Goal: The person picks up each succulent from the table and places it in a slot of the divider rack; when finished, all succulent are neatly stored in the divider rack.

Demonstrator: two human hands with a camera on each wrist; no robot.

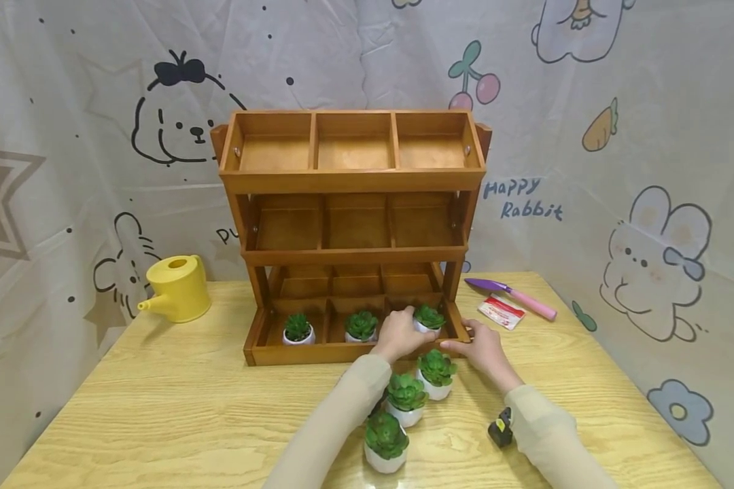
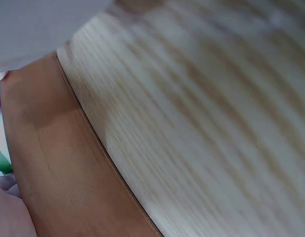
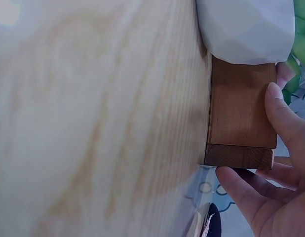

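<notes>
A tiered wooden plant stand (image 1: pixel 355 182) has divided trays. In its bottom right compartment sits a green succulent in a white pot (image 1: pixel 429 319), held by my left hand (image 1: pixel 397 334) with the fingers at the pot's rim. My right hand (image 1: pixel 486 350) grips the right front corner of the bottom tray; in the right wrist view the thumb lies along the top of the front board (image 3: pixel 244 108) and a finger is at its end. Potted succulents also occupy the left (image 1: pixel 298 329) and middle (image 1: pixel 361 326) compartments. The left wrist view shows mostly the front board (image 2: pixel 78 158).
Several potted succulents stand before the stand, including a near one (image 1: pixel 386 441) and one (image 1: pixel 437 372) by the tray. A yellow watering can (image 1: pixel 179 288) is left. A purple trowel with pink handle (image 1: pixel 510 295), red-white packet (image 1: pixel 501 312) and small black object (image 1: pixel 500 429) lie right.
</notes>
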